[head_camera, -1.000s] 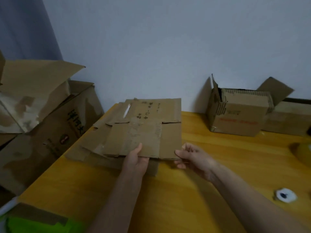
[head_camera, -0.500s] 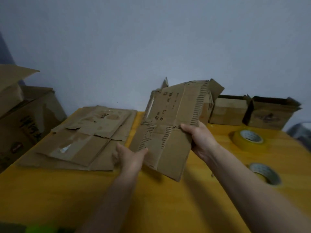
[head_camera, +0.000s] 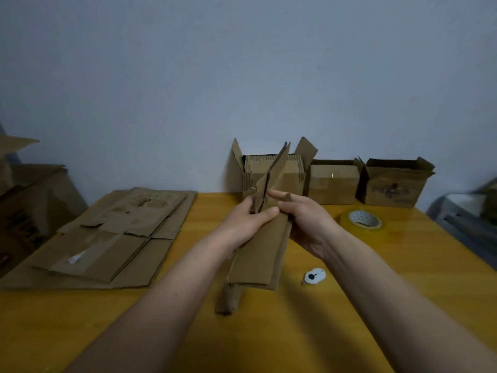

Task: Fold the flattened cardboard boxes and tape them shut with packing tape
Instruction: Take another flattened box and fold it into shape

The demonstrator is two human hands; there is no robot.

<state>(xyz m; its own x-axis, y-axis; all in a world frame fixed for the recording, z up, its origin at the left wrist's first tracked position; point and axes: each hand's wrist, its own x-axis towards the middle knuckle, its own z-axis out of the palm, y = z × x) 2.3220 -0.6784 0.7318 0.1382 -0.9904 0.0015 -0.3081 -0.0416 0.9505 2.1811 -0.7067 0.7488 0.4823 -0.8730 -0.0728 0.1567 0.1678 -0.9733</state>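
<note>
I hold a flattened cardboard box (head_camera: 262, 251) upright and edge-on above the middle of the yellow table (head_camera: 295, 332). My left hand (head_camera: 246, 224) grips its left face, thumb lying across the front. My right hand (head_camera: 304, 219) holds the right face, fingers stretched toward the top seam, where the two layers part slightly. A stack of flattened boxes (head_camera: 113, 238) lies on the table's left side. A roll of packing tape (head_camera: 364, 220) sits at the right.
Three folded boxes (head_camera: 333, 181) with open flaps stand in a row against the back wall. A small white cutter (head_camera: 314, 276) lies right of the held box. Large cartons (head_camera: 29, 205) lean at the far left. A grey object (head_camera: 470, 211) lies off the table's right edge.
The box has come from a tilted, face-on position to upright and edge-on in front of me. Both hands shifted to its upper part. The view swung right and back.
</note>
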